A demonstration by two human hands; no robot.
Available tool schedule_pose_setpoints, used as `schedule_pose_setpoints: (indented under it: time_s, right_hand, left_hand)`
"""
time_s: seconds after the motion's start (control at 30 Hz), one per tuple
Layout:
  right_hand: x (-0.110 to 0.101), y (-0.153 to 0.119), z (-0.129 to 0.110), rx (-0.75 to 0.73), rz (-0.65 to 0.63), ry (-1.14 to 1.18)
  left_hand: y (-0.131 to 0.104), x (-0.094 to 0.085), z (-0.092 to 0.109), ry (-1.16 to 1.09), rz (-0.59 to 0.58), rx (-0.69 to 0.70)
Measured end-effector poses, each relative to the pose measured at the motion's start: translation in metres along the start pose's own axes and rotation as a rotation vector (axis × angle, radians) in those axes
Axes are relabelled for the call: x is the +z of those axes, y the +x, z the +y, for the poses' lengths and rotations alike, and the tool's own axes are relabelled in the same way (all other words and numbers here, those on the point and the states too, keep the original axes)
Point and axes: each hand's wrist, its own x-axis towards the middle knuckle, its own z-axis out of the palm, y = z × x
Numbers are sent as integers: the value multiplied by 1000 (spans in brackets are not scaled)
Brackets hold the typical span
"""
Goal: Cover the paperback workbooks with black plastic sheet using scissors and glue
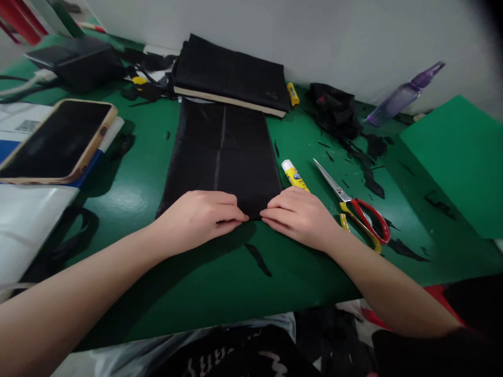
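A black sheet [247, 152] with a lengthwise crease lies flat on the green table [220, 293]. Its far end goes under a black-covered book [231, 70]. My left hand [200, 217] pinches the sheet's near edge left of its middle, thumb and fingers together. Just to the right, my right hand [301, 217] pinches the same edge, its fingertips a small gap from the left ones. A yellow glue stick [294, 175] with a white cap lies beyond my right hand, partly hidden by it. Scissors [353, 204] with red and yellow handles lie further right.
A phone [58, 139] rests on a white and blue package [35, 209] at the left. Behind are a black box-like object [82, 60] and scraps. At the right are crumpled black material [334, 110], a purple spray bottle [401, 97] and a green board [459, 162].
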Motion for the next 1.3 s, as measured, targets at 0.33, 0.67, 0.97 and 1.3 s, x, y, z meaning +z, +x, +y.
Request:
schedule_pose_setpoints:
  time_s: [0.33,0.67,0.97,1.3]
  right_hand:
    - [3,2,-3,61,29,84]
    - [3,6,-8,2,45,-62]
    - [1,9,-25,-68,84,-380]
    - [6,12,-34,23,59,-421]
  left_hand:
    - [2,-4,-7,-241,-8,-174]
    - [5,-6,-1,-203,-10,-152]
    - [5,-4,0,-194,-2,-163]
    - [4,-4,0,-172,-2,-139]
